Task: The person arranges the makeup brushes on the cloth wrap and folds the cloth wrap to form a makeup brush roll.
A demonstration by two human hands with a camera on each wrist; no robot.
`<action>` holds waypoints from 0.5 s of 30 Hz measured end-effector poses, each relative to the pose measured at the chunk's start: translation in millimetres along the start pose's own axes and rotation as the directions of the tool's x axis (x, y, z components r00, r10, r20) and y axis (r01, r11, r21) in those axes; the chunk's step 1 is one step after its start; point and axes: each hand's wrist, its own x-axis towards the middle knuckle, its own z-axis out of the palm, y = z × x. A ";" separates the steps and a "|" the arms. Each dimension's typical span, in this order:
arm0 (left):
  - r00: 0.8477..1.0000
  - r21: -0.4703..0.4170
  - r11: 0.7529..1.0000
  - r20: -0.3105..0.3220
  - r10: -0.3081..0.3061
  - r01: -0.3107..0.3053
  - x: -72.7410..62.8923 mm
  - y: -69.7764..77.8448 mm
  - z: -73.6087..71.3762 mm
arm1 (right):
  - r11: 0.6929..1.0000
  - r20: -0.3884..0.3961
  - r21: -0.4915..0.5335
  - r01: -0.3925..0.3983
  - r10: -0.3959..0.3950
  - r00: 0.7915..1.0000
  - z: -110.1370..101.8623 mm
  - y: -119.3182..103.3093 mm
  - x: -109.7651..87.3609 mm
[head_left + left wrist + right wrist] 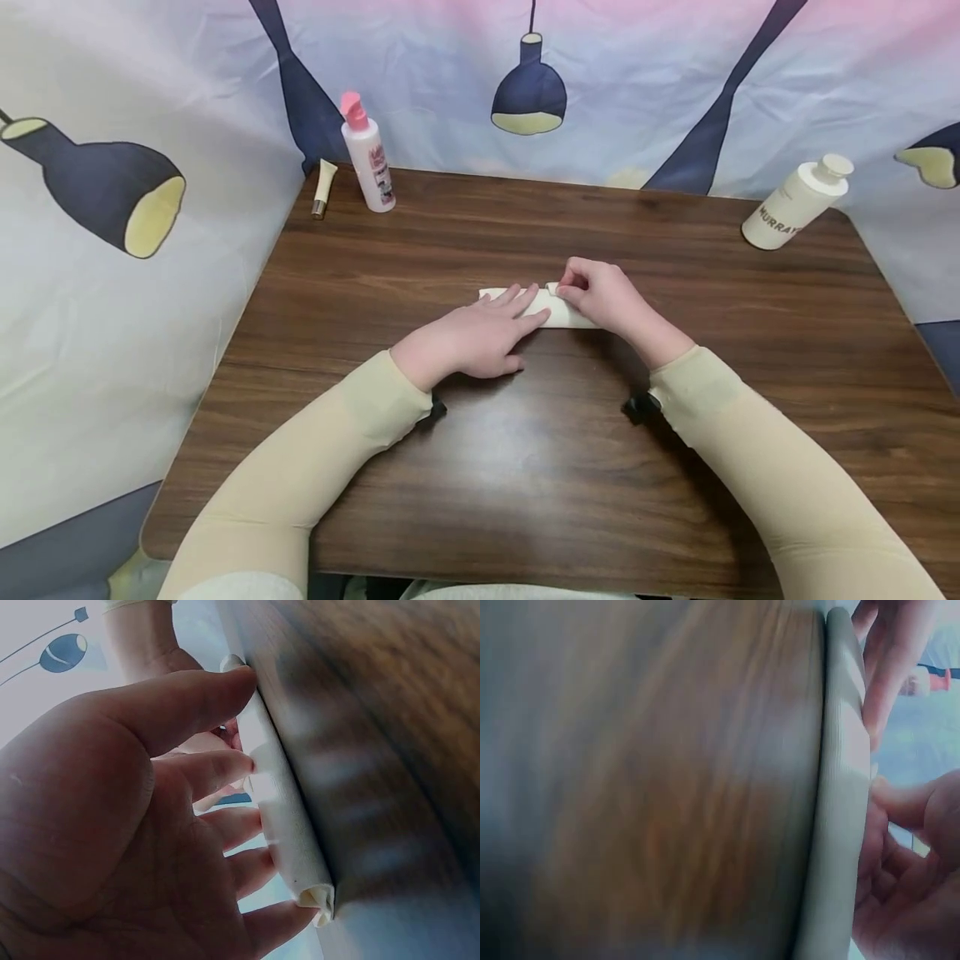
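A folded white cloth lies as a narrow strip across the middle of the table. My left hand rests on its left part with spread, fairly straight fingers; the left wrist view shows the fingertips touching the thick folded cloth, whose near end shows a loose fold. Toward the right end, my right hand pinches a small raised bit of the cloth's far edge between thumb and curled fingers. In the right wrist view the cloth looks finely ribbed, and the right hand partly hides behind it.
The dark wooden table carries a white pump bottle with a pink top and a small cream tube at the back left. A white bottle stands at the back right. A lamp-patterned curtain hangs behind.
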 end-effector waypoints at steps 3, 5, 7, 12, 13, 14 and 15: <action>1.000 -0.015 1.000 0.012 0.023 -0.023 2.0 0.9 1.6 | 0.998 0.058 0.050 -0.025 0.022 0.998 -4.3 4.9 -5.0; 1.000 -0.038 0.999 -0.004 0.030 -0.030 4.1 -0.6 2.0 | 0.998 0.076 0.050 -0.034 0.030 0.997 -7.6 5.3 -9.0; 0.999 -0.067 0.997 -0.032 0.025 -0.027 5.4 -3.4 1.7 | 1.000 0.068 0.001 -0.011 0.011 0.998 -9.5 3.5 -13.4; 0.999 -0.126 0.992 -0.048 0.023 -0.029 5.1 -6.5 1.2 | 0.945 0.093 -0.288 0.156 -0.135 0.987 -13.1 -6.0 -33.0; 0.999 -0.127 0.991 -0.041 0.024 -0.029 4.7 -6.4 2.2 | 0.925 0.115 -0.330 0.188 -0.159 0.981 -13.9 -8.0 -37.5; 0.999 -0.129 0.991 -0.035 0.024 -0.029 4.0 -6.2 3.0 | 0.909 0.142 -0.357 0.217 -0.177 0.974 -14.9 -9.5 -41.3; 0.999 -0.133 0.991 -0.034 0.024 -0.028 3.8 -6.7 4.4 | 0.899 0.168 -0.372 0.231 -0.180 0.969 -16.2 -11.0 -44.8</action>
